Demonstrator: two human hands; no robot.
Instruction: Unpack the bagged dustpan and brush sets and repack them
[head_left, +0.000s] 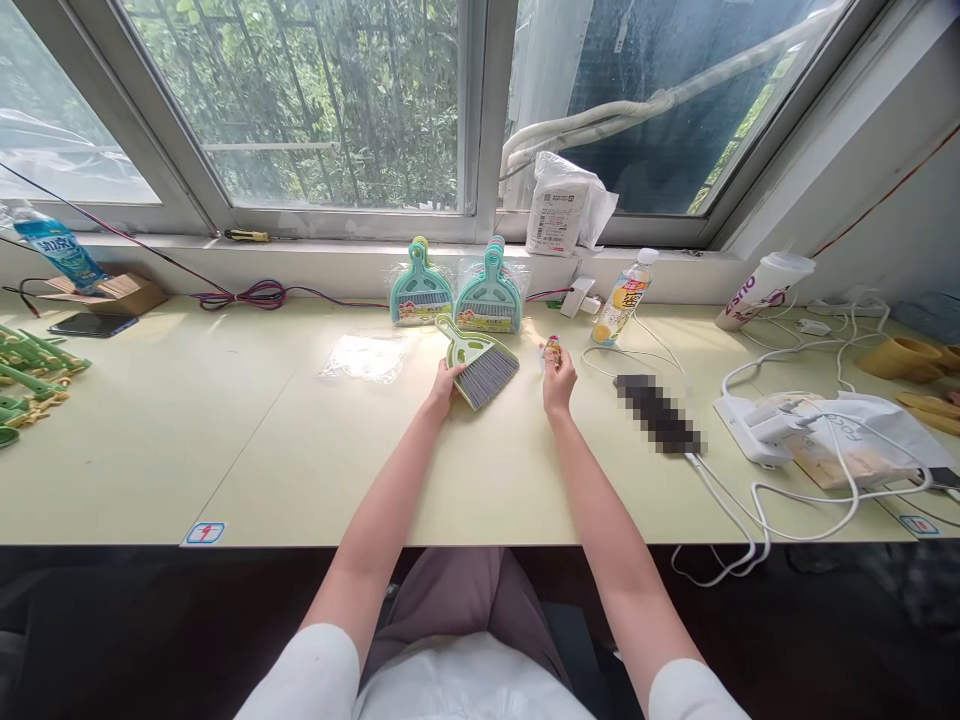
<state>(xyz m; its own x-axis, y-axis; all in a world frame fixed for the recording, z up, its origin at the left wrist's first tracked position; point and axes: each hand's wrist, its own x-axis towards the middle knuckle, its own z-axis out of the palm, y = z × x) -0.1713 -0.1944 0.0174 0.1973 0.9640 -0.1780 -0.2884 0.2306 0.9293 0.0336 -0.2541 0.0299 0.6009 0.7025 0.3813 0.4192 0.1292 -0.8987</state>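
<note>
My left hand (444, 386) is closed on the left edge of a green dustpan and brush set (480, 370), its grey bristles facing me and its handle pointing up and away. To the right, my right hand (558, 380) pinches a small crumpled piece with red and yellow print (553, 347), perhaps a label; it is too small to make out fully. Behind the held set, two bagged stacks of similar sets stand against the wall, a left stack (421, 285) and a right stack (490, 290). A clear plastic bag (364, 358) lies flat left of my left hand.
At right are a drink bottle (624, 298), a white cup (763, 288), a blurred dark object (658, 414), a power strip (754, 430) and loose white cables. At far left lie green plastic pieces (37, 380), a phone (93, 325) and a blue bottle (61, 250) in a cardboard box (124, 295).
</note>
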